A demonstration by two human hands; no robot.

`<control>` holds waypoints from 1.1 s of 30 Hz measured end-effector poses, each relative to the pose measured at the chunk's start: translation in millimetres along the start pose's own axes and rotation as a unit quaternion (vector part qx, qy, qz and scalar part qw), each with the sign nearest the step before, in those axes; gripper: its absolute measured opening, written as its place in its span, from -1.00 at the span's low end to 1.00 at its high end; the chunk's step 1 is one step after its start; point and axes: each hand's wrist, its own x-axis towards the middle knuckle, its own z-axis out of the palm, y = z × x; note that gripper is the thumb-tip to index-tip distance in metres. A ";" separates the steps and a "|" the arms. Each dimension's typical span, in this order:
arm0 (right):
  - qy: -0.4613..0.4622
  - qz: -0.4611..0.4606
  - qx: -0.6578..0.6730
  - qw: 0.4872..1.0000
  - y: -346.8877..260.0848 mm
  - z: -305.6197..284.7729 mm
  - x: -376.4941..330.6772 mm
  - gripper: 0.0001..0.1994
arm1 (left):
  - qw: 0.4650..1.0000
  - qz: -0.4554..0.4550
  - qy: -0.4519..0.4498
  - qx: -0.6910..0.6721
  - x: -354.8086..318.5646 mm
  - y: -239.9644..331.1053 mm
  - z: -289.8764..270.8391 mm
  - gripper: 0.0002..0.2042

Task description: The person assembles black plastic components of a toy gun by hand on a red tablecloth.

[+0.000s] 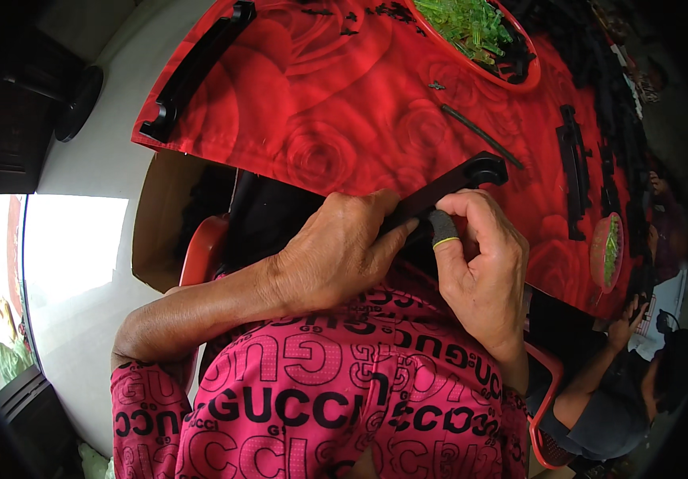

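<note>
My left hand (344,251) grips the near end of a long black plastic bar (449,185) whose round end points up and right over the red rose-patterned tablecloth (336,112). My right hand (479,255) pinches the same bar from the right; its forefinger wears a grey fingertip cover with a yellow-green rim (443,230). Both hands hover just over the table's near edge, above my lap in red patterned clothing.
A red bowl of green plastic pieces (479,32) stands at the back. Another long black bar (196,68) lies at the table's left edge, a thin dark rod (481,136) mid-table, black parts (574,172) at right. A cardboard box (160,215) sits below left. Another person (623,375) sits at lower right.
</note>
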 end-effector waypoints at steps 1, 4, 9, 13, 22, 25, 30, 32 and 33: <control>0.001 0.001 0.001 1.000 0.2 0.7 0.1 -0.71 | 1.000 -0.009 -0.001 -0.003 0.8 0.1 -0.8 -0.70; 0.016 -0.029 -0.016 0.999 2.7 2.9 1.2 -0.69 | 1.000 -0.018 -0.005 -0.011 3.2 0.0 -3.0 -0.70; 0.014 -0.042 -0.021 0.999 5.3 3.9 -0.4 -0.69 | 1.000 -0.027 -0.015 0.004 2.9 -4.3 -3.8 -0.78; 0.015 -0.059 -0.016 0.998 8.2 3.3 -1.0 -0.68 | 0.999 -0.024 -0.012 0.020 3.0 -4.8 -4.5 -0.76; 0.035 -0.033 0.025 0.999 3.3 -14.7 2.0 -0.74 | 0.999 -0.041 -0.013 -0.002 2.4 1.3 -13.1 -0.70; 0.058 -0.068 -0.039 0.995 5.3 -26.6 10.5 -0.69 | 0.999 -0.037 -0.011 0.006 0.4 -1.0 -13.5 -0.74; -0.035 -0.176 -0.120 0.976 21.9 -36.5 41.4 -0.62 | 0.998 -0.056 -0.023 0.020 1.3 -0.1 -14.7 -0.76; -0.052 -0.162 -0.083 0.982 31.9 -29.9 47.4 -0.65 | 0.997 -0.068 -0.023 0.026 2.6 -1.7 -14.3 -0.76; -0.077 -0.154 -0.070 0.983 35.2 -28.1 49.9 -0.67 | 0.997 -0.070 -0.023 0.026 2.4 -1.6 -14.9 -0.76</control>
